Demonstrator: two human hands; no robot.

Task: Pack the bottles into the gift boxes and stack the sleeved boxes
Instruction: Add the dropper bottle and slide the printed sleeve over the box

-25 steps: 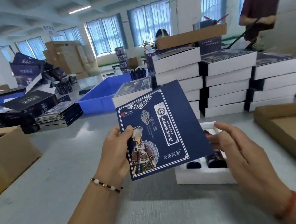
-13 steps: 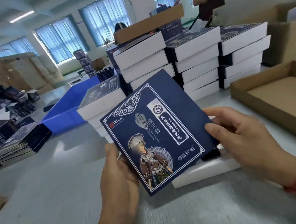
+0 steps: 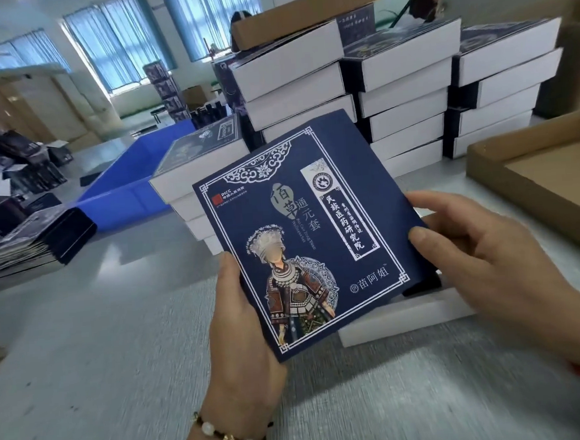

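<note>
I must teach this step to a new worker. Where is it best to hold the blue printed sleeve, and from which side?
Probably by its two opposite side edges, as now: left hand at the lower-left edge, right hand at the right edge. The blue printed sleeve is flat, thin and tilted, so gripping the edges leaves its ends free.

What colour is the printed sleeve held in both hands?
Dark blue sleeve with white border patterning; head view.

- Dark-blue printed sleeve: white ornate border, costumed figure, Chinese text; held tilted above table, top edge toward 1 o'clock.
- White foam tray: flat on table at sleeve's 5 o'clock, mostly hidden; dark bottle bit showing.
- Sleeved boxes: stacked w/ white sides, at sleeve's 12–2 o'clock.
</note>
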